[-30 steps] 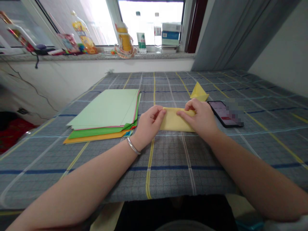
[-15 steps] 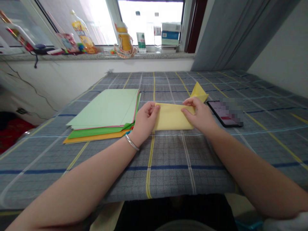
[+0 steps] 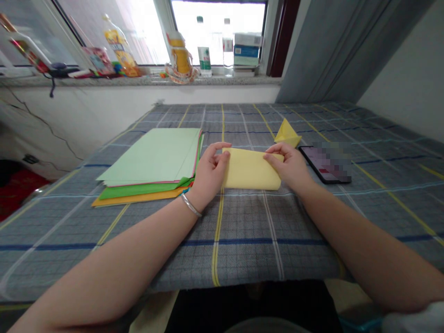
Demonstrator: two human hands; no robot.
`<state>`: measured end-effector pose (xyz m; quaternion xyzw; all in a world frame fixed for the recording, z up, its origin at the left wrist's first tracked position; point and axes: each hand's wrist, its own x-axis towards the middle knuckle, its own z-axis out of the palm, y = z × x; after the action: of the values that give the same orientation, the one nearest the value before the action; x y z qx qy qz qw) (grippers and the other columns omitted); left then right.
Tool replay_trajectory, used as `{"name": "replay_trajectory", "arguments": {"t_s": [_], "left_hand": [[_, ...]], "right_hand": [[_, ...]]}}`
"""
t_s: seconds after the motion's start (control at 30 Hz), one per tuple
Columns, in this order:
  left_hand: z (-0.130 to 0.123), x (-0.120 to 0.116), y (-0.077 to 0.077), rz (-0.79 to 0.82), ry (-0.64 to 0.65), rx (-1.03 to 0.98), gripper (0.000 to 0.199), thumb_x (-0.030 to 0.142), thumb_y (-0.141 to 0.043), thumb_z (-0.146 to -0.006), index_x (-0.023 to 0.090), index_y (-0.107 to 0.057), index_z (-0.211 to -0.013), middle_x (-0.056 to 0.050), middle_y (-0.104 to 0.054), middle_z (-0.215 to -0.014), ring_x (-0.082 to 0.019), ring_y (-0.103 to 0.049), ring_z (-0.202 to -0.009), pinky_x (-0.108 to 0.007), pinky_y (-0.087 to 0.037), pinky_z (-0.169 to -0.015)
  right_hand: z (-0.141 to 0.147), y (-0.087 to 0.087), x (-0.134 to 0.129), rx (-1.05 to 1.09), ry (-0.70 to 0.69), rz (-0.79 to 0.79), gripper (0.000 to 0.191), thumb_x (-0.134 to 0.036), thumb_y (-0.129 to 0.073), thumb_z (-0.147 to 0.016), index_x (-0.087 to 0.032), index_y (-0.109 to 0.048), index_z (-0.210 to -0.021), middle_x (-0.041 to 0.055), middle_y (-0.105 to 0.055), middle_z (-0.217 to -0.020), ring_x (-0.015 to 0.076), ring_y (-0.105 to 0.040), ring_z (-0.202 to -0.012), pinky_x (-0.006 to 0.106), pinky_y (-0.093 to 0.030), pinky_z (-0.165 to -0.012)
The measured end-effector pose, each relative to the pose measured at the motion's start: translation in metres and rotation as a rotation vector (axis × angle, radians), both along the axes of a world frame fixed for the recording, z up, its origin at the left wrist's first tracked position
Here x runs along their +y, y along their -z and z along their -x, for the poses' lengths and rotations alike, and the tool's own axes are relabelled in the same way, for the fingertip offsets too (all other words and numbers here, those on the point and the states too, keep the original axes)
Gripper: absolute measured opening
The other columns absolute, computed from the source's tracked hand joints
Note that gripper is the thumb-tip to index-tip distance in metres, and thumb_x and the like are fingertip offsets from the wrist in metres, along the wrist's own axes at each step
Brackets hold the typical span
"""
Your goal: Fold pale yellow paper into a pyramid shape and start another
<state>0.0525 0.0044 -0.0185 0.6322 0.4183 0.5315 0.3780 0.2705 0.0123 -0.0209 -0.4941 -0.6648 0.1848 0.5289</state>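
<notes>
The left hand is curling narrowly, its thumb pressing against the left edge of a folded yellow paper, while the right hand is pinching the paper's upper right corner. The paper is lying flat between them on a grey checked cloth, with a wide stretch of cloth running from its lower edge toward the cloth's near edge. Just left of the left hand, a stack of coloured paper is sitting with pale green on top and its edges slightly staggered. Just behind the right hand, a smaller yellow paper fold is resting, and a partly blurred phone is lying close to the right hand's outer side.
</notes>
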Motion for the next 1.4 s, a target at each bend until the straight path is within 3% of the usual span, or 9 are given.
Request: {"name": "replay_trajectory", "arguments": {"t_s": [0.2, 0.4, 0.53, 0.77, 0.97, 1.17, 1.4], "left_hand": [[0.0001, 0.0005, 0.0018, -0.034, 0.021, 0.022, 0.017, 0.035, -0.056, -0.089, 0.025, -0.057, -0.103, 0.007, -0.039, -0.051, -0.01, -0.038, -0.044, -0.022, -0.027, -0.043], [0.0002, -0.0005, 0.0013, -0.049, 0.027, 0.058, 0.018, 0.035, -0.062, -0.085, 0.025, -0.056, -0.099, 0.005, -0.052, -0.059, -0.012, -0.049, -0.052, -0.024, -0.036, -0.048], [-0.0001, 0.0006, 0.0016, -0.007, 0.014, 0.023, 0.016, 0.034, -0.062, -0.085, 0.025, -0.055, -0.096, 0.005, -0.053, -0.059, -0.012, -0.049, -0.051, -0.025, -0.036, -0.048], [0.0011, 0.0066, 0.0027, -0.048, -0.006, -0.055, 0.013, 0.03, -0.061, -0.084, 0.024, -0.053, -0.092, 0.007, -0.044, -0.054, -0.011, -0.043, -0.046, -0.022, -0.028, -0.044], [0.0013, 0.0077, 0.0025, -0.064, -0.023, -0.05, 0.012, 0.025, -0.06, -0.084, 0.024, -0.053, -0.094, 0.008, -0.039, -0.051, -0.01, -0.038, -0.043, -0.021, -0.023, -0.042], [0.0021, 0.0076, 0.0029, -0.041, -0.05, -0.017, 0.011, 0.024, -0.059, -0.086, 0.025, -0.054, -0.096, 0.007, -0.042, -0.053, -0.01, -0.043, -0.045, -0.021, -0.029, -0.043], [0.0024, 0.0075, 0.0015, 0.024, -0.06, -0.011, 0.019, 0.025, -0.058, -0.086, 0.026, -0.049, -0.103, 0.008, -0.045, -0.055, -0.01, -0.047, -0.046, -0.021, -0.034, -0.044]], "right_hand": [[-0.0005, 0.0018, 0.0014, 0.026, 0.074, -0.034, 0.015, -0.037, -0.065, -0.077, -0.023, -0.062, -0.075, 0.0004, -0.066, -0.078, 0.0193, -0.061, -0.077, 0.035, -0.048, -0.074], [0.0005, -0.0012, -0.0016, 0.001, 0.1, -0.081, 0.014, -0.036, -0.064, -0.079, -0.023, -0.062, -0.076, 0.0002, -0.066, -0.078, 0.0189, -0.061, -0.079, 0.036, -0.048, -0.079], [0.0009, 0.0001, -0.0011, 0.013, 0.056, -0.051, 0.015, -0.037, -0.066, -0.077, -0.023, -0.062, -0.082, -0.0006, -0.064, -0.078, 0.0178, -0.06, -0.075, 0.035, -0.049, -0.073], [0.0002, 0.004, 0.0002, 0.098, -0.002, 0.059, 0.039, -0.04, -0.07, -0.073, -0.026, -0.053, -0.106, -0.0006, -0.061, -0.086, 0.016, -0.06, -0.067, 0.031, -0.05, -0.059], [0.001, -0.0011, -0.003, 0.171, -0.081, 0.169, 0.029, -0.036, -0.067, -0.077, -0.026, -0.057, -0.102, -0.0059, -0.053, -0.06, 0.0135, -0.054, -0.051, 0.026, -0.043, -0.049], [0.0023, -0.001, -0.0035, 0.139, -0.064, 0.149, 0.02, -0.036, -0.067, -0.076, -0.023, -0.065, -0.092, 0.0, -0.067, -0.08, 0.0144, -0.06, -0.064, 0.027, -0.047, -0.055], [-0.0003, 0.0007, -0.0032, 0.148, -0.075, 0.218, 0.025, -0.041, -0.067, -0.076, -0.023, -0.066, -0.093, 0.0006, -0.068, -0.076, 0.0155, -0.062, -0.063, 0.027, -0.048, -0.054]]}}
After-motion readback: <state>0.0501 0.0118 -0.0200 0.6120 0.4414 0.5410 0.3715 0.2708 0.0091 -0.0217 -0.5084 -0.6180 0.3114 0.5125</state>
